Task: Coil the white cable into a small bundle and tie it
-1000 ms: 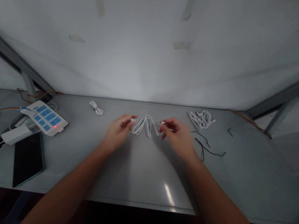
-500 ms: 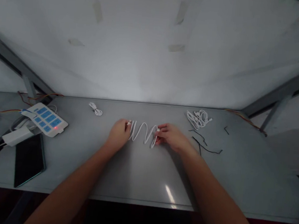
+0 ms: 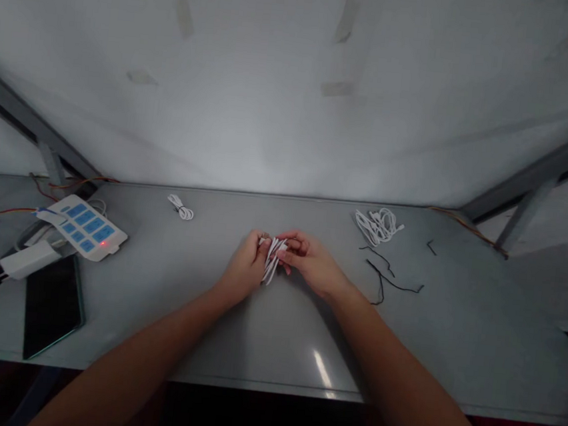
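Two hands, our left hand (image 3: 244, 267) and right hand (image 3: 310, 259), pinch a folded thin white cable (image 3: 272, 259) together over the grey table (image 3: 262, 331); binding it likely comes next.

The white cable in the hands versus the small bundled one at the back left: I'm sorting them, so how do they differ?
The folded white cable is pinched between the left hand and right hand; the small bundled cable lies untouched on the table. The held one looks bigger and has no visible tie; the small one is cinched at its middle. Both are white.
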{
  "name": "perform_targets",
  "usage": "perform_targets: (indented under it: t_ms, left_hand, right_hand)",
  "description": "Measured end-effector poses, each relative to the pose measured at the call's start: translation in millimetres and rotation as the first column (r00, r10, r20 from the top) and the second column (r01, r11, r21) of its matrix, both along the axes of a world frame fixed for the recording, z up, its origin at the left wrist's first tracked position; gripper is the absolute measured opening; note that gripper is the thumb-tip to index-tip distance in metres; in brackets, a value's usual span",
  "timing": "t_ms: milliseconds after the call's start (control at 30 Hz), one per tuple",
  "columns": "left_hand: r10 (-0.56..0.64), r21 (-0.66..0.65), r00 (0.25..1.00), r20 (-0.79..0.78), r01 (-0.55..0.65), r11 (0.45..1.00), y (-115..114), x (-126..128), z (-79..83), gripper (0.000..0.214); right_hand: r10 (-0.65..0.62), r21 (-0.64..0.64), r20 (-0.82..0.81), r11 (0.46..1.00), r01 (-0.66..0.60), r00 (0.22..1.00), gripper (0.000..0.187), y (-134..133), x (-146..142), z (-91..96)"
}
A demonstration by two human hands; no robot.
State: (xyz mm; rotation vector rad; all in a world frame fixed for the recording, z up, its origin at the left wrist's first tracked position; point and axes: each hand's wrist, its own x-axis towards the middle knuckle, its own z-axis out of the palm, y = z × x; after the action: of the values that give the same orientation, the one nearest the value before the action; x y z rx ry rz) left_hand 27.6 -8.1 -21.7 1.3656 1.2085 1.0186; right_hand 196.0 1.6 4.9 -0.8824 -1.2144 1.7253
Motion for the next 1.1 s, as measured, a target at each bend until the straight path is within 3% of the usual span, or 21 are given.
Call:
perform_targets:
  t_ms: [67, 167, 333, 433, 633, 767, 867, 967, 1033, 1100]
  left_hand:
    - [-0.05, -0.085, 0.989, 0.141, 0.063, 0.994, 1, 2, 3.7, 0.039]
    - [-0.062, -0.12, 0.983, 0.176, 0.084, 0.989, 1, 1, 7.3, 0.046]
    - [0.012, 0.054, 0.997, -0.077, -0.008, 0.999, 3, -7, 9.2, 0.041]
    - [0.03, 0.196, 0.977, -0.212, 0.012, 0.981, 4, -11, 11.5, 0.034]
    - [0.061, 0.325, 0.96, -0.272, 0.032, 0.945, 2, -11, 17.3, 0.022]
    - [0.079, 0.393, 0.952, -0.297, 0.047, 0.919, 2, -10, 17.7, 0.025]
    - [0.058, 0.34, 0.971, -0.232, 0.025, 0.94, 2, -9, 17.6, 0.036]
    - [-0.019, 0.142, 0.99, -0.138, 0.039, 0.989, 2, -9, 18.1, 0.05]
    - [-0.076, 0.024, 0.99, -0.12, 0.079, 0.997, 2, -10, 19.2, 0.053]
    - [-0.085, -0.01, 0.986, -0.145, 0.084, 0.996, 2, -11, 20.4, 0.05]
  right_hand:
    - [0.0, 0.024, -0.029, 1.0, 0.001, 1.0, 0.038, 0, 0, 1.3]
    - [0.023, 0.045, -0.003, 0.999, -0.023, 1.0, 0.036, 0, 2, 0.5]
    - [0.03, 0.029, 0.105, 0.999, -0.033, 0.994, 0.042, 2, 7, -4.8]
    - [0.037, -0.003, 0.106, 0.999, -0.037, 0.994, 0.044, 1, 5, -4.1]
    - [0.017, -0.152, -0.108, 0.988, -0.033, 0.994, 0.041, -3, -1, 5.8]
    - [-0.034, -0.128, -0.079, 0.991, 0.024, 0.996, 0.046, -3, -1, 4.3]
    - [-0.12, -0.094, -0.081, 0.989, 0.112, 0.989, 0.048, 0, -2, -1.2]
    - [-0.191, -0.075, -0.071, 0.98, 0.186, 0.979, 0.046, 2, -4, -2.6]
    - [-0.167, -0.023, 0.041, 0.986, 0.168, 0.985, 0.04, 4, 2, 2.9]
    - [-0.168, 0.112, 0.3, 0.984, 0.14, 0.939, 0.029, 8, 22, 13.6]
